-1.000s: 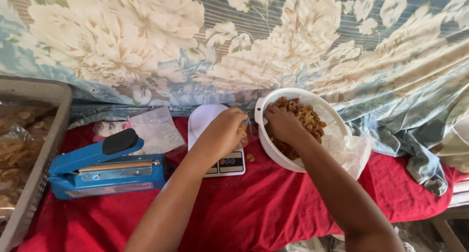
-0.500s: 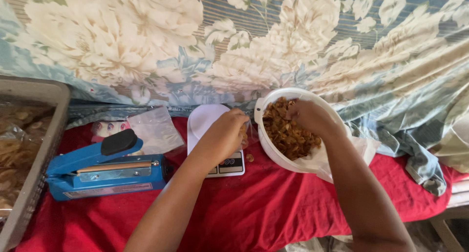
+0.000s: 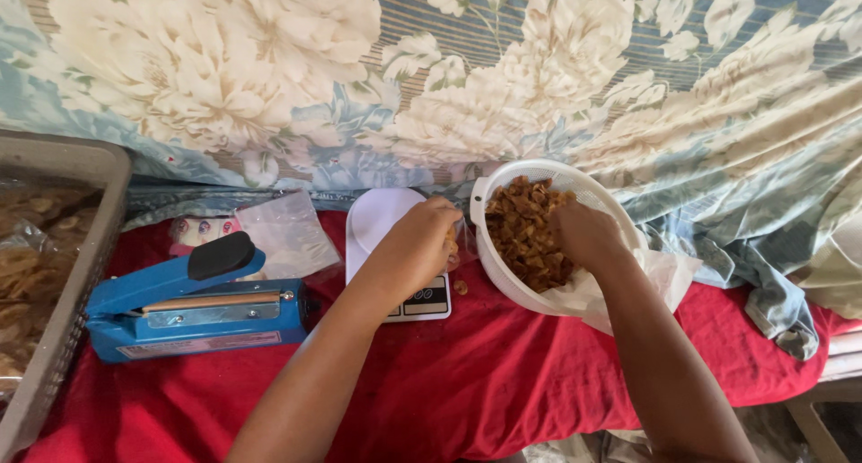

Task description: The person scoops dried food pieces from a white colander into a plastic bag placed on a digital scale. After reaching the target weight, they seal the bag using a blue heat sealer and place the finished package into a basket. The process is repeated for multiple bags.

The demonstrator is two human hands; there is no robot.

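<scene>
Grey crate at far left; blue heat sealer on red cloth. Left hand curled over white scale, pinching a small clear bag holding brown snack pieces. Right hand, fingers bunched, rests in brown snacks inside white colander.

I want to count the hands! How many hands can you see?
2. The left hand is over the flat white kitchen scale; the right hand reaches into the round white plastic colander of brown snacks. None seem hidden.
</scene>
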